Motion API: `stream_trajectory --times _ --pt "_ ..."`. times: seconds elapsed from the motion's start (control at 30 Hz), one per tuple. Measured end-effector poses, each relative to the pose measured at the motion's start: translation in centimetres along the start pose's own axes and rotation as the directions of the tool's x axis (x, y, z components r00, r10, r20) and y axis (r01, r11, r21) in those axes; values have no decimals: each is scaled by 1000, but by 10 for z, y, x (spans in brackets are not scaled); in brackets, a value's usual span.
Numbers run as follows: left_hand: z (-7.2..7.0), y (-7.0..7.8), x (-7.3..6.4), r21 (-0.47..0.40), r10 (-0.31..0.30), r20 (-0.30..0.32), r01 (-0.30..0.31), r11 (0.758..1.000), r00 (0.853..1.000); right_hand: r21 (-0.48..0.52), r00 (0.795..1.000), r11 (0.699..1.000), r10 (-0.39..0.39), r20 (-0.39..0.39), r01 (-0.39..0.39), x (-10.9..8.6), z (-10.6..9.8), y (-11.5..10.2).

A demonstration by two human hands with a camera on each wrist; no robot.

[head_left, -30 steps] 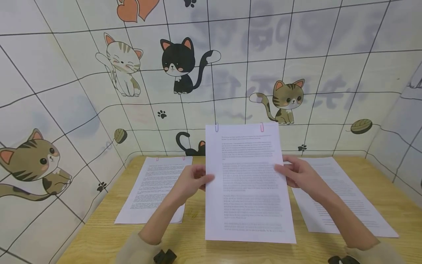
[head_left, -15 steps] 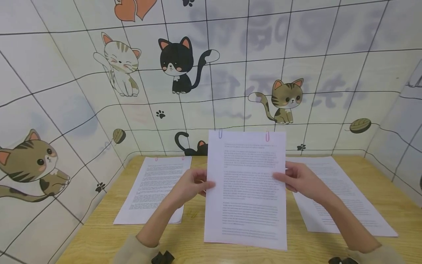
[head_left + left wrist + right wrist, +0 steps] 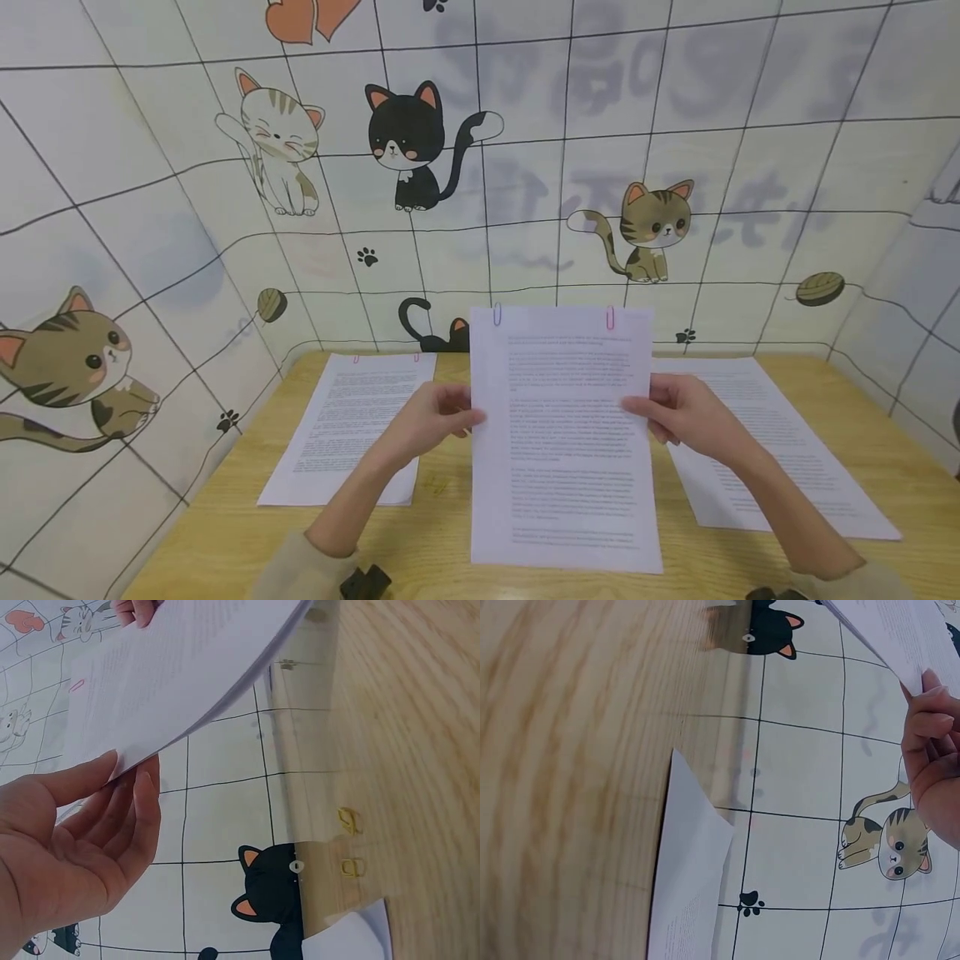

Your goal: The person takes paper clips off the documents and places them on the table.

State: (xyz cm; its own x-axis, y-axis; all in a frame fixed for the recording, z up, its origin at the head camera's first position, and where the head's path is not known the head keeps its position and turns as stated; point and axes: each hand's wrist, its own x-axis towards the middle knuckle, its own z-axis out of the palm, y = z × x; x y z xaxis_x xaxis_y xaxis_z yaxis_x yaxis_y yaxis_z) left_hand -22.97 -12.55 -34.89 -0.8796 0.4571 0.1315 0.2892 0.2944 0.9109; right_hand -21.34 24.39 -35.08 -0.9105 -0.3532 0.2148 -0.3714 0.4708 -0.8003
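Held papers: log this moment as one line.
held papers: clipped at top; left grip: pinches left edge; right grip: pinches right edge; left papers, right papers: on table

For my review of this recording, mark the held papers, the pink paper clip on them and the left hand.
Held papers (image 3: 566, 450), head view: middle of the printed front.
Pink paper clip (image 3: 611, 318), head view: middle of the clip.
Left hand (image 3: 429, 419), head view: middle of the hand.

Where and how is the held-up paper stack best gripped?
Probably pinched at both long side edges, coming from left and right: the paper stack is thin and broad, its top edge carries paper clips, and the left hand and right hand pinch those sides.
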Motion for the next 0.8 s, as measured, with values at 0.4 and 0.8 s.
stream_trajectory --times 0.4,0.8 --pt "-2 17 -3 110 128 -249 -104 989 960 -72 1000 997 -20 -9 19 -2 6 3" --pt "0 30 -9 271 378 -390 -287 919 840 -74 1000 997 -16 25 18 -3 9 1"
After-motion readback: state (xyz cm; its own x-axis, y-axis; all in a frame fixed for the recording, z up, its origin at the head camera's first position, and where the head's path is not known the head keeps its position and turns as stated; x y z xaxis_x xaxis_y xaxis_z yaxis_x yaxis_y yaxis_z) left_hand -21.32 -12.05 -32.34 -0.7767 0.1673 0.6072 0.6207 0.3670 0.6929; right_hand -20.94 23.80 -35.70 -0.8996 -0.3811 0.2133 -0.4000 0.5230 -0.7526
